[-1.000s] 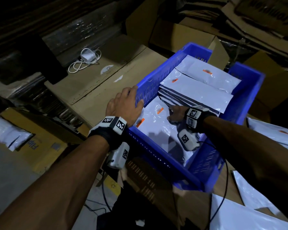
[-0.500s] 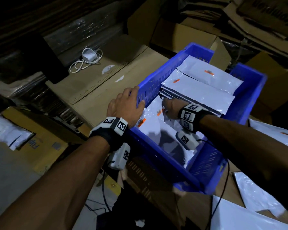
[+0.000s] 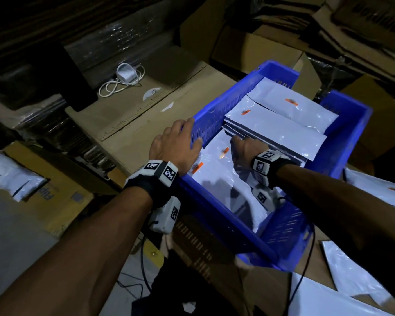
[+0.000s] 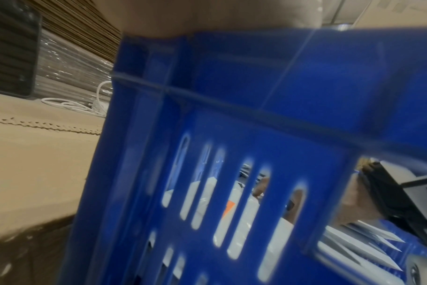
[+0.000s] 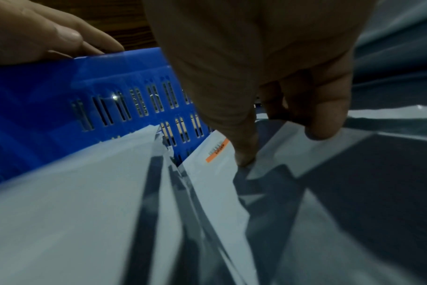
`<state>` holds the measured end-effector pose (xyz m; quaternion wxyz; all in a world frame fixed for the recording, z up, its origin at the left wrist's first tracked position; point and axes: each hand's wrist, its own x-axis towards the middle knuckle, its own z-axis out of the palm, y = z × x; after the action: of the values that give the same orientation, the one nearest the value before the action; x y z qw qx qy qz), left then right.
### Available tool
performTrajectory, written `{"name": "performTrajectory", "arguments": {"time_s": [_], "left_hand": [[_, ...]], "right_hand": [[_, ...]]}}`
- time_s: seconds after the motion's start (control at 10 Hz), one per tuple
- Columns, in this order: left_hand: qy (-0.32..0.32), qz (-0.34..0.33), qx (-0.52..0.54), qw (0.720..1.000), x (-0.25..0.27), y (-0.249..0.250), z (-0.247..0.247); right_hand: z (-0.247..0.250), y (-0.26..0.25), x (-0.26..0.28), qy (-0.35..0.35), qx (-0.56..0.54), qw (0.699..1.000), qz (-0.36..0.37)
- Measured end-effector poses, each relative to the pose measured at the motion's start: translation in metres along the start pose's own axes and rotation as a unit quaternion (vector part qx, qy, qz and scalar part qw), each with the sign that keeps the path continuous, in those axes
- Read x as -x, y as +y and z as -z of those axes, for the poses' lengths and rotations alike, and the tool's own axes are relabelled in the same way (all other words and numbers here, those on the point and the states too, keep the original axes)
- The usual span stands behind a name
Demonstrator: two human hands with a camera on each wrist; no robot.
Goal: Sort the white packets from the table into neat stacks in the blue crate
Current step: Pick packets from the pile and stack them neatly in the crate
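Resting on cardboard sheets (image 3: 132,124), blue crate (image 3: 342,142), dim storeroom

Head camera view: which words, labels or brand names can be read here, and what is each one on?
"Flip": blue print, upside down and cut off, on the cardboard box at the left.
Dark lettering on the flattened carton at top right: too blurred to read.
Orange labels on the white packets: too small to read.

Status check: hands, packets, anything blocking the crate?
Left hand grips crate rim. Right hand inside, fingers pressing near stack of packets. More packets on table. Nothing blocking.
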<state>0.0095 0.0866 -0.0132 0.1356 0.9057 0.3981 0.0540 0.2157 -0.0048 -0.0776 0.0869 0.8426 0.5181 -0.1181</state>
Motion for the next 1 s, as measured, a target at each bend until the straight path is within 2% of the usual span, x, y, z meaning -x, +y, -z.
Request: {"name": "performTrajectory", "arguments": {"time_s": [0.2, 0.3, 0.5, 0.6, 0.8, 0.9, 1.0], "left_hand": [[-0.001, -0.001, -0.003, 1.0, 0.0, -0.001, 0.001], [-0.001, -0.001, -0.002, 1.0, 0.0, 0.0, 0.001], [0.0, -0.001, -0.004, 1.0, 0.0, 0.0, 0.0], [0.0, 0.002, 0.001, 1.0, 0.0, 0.0, -0.001], [0.001, 0.001, 0.002, 1.0, 0.001, 0.001, 0.001], [-0.001, 0.003, 0.002, 1.0, 0.001, 0.001, 0.002], [-0.002, 0.005, -0.001, 1.0, 0.001, 0.002, 0.002]], "right_hand": [[0.004, -0.001, 0.002, 0.046, 0.024, 0.999, 0.001], [0.003, -0.003, 0.004, 0.041, 0.052, 0.998, 0.018], [-0.003, -0.003, -0.004, -0.048, 0.039, 0.998, 0.005], [-0.01, 0.0, -0.01, -0.096, -0.016, 0.995, 0.004], [-0.015, 0.006, -0.017, -0.116, -0.069, 0.991, 0.016], [-0.017, 0.007, -0.016, -0.108, -0.056, 0.992, 0.024], [-0.021, 0.003, -0.012, -0.063, -0.014, 0.998, 0.025]]}}
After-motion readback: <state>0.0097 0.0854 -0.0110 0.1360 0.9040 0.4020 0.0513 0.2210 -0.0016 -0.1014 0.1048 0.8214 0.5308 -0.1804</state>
